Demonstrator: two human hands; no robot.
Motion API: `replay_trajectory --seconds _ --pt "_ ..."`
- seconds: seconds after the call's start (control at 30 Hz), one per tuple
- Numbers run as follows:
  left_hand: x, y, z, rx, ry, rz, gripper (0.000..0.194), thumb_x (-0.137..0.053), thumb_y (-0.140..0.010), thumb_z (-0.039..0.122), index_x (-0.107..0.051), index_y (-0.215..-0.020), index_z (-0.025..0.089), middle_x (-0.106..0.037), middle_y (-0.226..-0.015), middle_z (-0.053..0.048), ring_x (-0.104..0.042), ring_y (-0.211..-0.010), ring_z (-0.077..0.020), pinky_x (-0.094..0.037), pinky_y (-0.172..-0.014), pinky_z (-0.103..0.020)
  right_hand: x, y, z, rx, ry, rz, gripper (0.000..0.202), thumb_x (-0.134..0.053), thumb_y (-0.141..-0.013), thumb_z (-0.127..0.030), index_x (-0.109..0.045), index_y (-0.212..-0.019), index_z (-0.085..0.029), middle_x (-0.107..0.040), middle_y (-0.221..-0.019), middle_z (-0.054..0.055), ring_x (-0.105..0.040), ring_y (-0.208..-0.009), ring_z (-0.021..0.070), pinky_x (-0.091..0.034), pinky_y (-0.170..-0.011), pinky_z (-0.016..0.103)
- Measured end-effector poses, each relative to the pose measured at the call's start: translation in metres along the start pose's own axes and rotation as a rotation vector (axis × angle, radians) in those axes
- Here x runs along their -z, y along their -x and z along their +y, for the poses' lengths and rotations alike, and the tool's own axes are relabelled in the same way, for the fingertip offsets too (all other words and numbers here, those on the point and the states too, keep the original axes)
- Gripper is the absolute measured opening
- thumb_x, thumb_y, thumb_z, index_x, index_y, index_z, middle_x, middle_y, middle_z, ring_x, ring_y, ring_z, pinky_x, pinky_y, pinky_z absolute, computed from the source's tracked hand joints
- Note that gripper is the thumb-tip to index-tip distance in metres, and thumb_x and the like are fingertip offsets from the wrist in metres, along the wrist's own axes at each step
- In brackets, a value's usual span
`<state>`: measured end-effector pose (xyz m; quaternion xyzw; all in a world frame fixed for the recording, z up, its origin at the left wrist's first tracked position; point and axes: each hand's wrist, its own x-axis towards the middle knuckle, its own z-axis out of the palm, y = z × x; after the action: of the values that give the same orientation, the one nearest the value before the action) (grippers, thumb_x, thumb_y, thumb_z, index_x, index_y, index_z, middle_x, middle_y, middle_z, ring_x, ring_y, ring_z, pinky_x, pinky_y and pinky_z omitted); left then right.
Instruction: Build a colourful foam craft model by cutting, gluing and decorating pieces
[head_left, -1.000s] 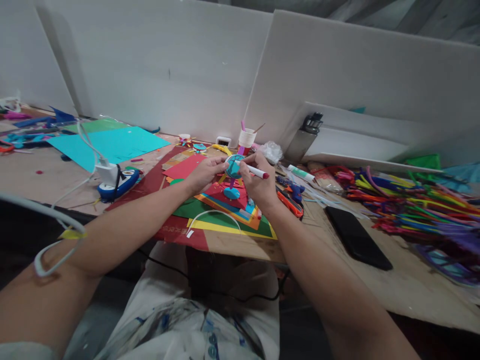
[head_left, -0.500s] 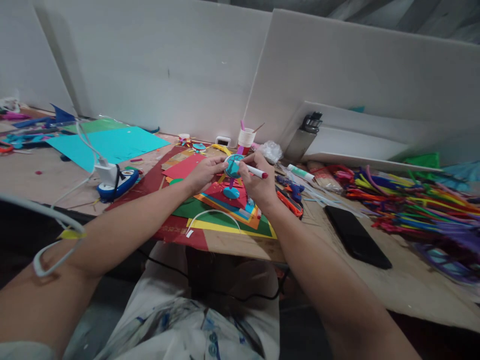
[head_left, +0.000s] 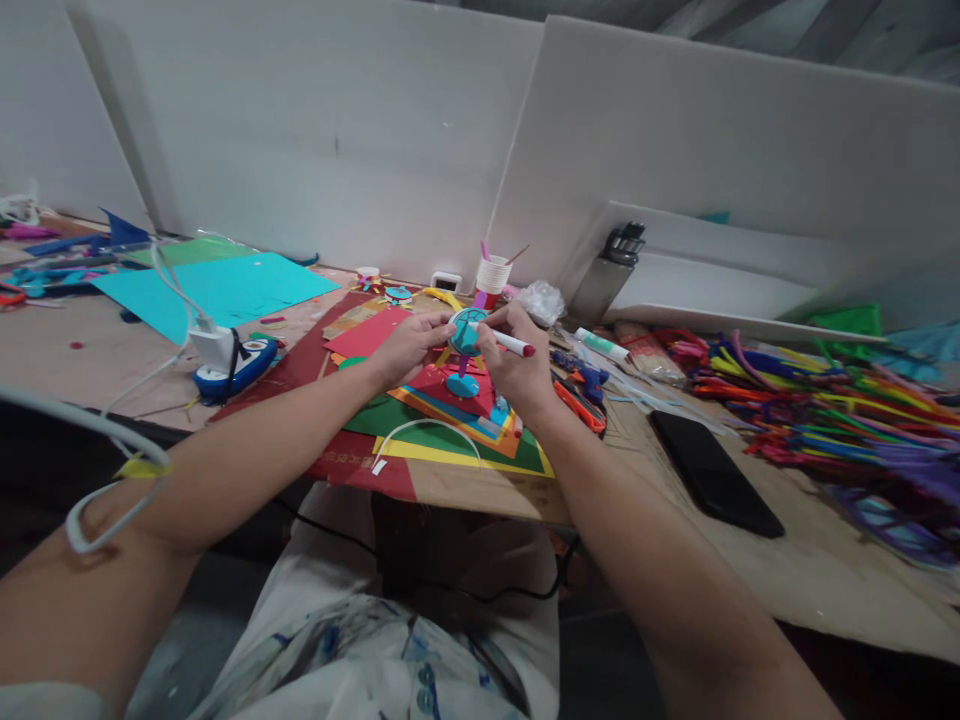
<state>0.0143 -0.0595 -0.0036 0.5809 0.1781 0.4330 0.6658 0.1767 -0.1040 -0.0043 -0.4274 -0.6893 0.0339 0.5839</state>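
Between my hands is a small paper craft with a round turquoise face (head_left: pixel 466 334) marked with dark lines. My left hand (head_left: pixel 417 346) pinches its left edge. A white marker with a dark red end (head_left: pixel 513 343) is gripped by my right hand (head_left: pixel 519 364), its tip against the turquoise round. Below hangs a turquoise oval (head_left: pixel 462 385), joined by a purple strip. Beneath the craft lie stacked colored sheets, with a red sheet (head_left: pixel 442 388) on top and a green sheet (head_left: pixel 420 425) lower down.
To the right are a black phone (head_left: pixel 714 472), many pipe cleaners (head_left: pixel 810 400), a glue stick (head_left: pixel 601 345) and orange-handled scissors (head_left: pixel 577 408). Paper cups (head_left: pixel 493 274) and a bottle (head_left: pixel 606 272) stand behind. A blue-and-white power strip (head_left: pixel 238 368) and turquoise sheet (head_left: pixel 225 290) lie left.
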Motion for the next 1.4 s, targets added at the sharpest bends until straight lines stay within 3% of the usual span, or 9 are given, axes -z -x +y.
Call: replay_trajectory --seconds 0.43,0.8,1.4 --pt "0.0000 -0.0007 0.0000 -0.004 0.026 -0.013 0.037 -0.083 -0.067 0.038 -0.071 -0.089 0.011 -0.066 -0.076 -0.004 -0.057 -0.067 -0.0104 -0.043 -0.061 -0.021 0.0013 -0.0006 -0.0028 0.010 0.021 0.000 0.012 -0.058 -0.084 -0.031 -0.054 -0.076 -0.023 -0.058 -0.065 -0.003 -0.053 -0.057 0.0136 -0.042 -0.057 0.029" --pt "0.0027 -0.0016 -0.0020 -0.006 0.011 -0.029 0.038 -0.082 -0.069 0.039 -0.071 -0.092 0.011 -0.068 -0.081 -0.005 -0.060 -0.072 -0.0124 -0.046 -0.068 -0.023 0.0023 -0.0008 -0.0051 0.014 0.010 -0.013 0.011 -0.058 -0.083 -0.027 -0.053 -0.074 -0.022 -0.058 -0.064 -0.003 -0.052 -0.056 0.0128 -0.042 -0.057 0.028" --pt "0.0026 -0.0013 -0.0012 -0.011 0.014 -0.043 0.034 -0.079 -0.072 0.035 -0.073 -0.096 0.012 -0.069 -0.082 -0.006 -0.059 -0.068 -0.0113 -0.044 -0.062 -0.022 0.0026 -0.0008 -0.0047 0.003 0.018 -0.014 0.011 -0.057 -0.083 -0.027 -0.053 -0.074 -0.023 -0.058 -0.062 -0.004 -0.051 -0.055 0.0127 -0.041 -0.056 0.028"
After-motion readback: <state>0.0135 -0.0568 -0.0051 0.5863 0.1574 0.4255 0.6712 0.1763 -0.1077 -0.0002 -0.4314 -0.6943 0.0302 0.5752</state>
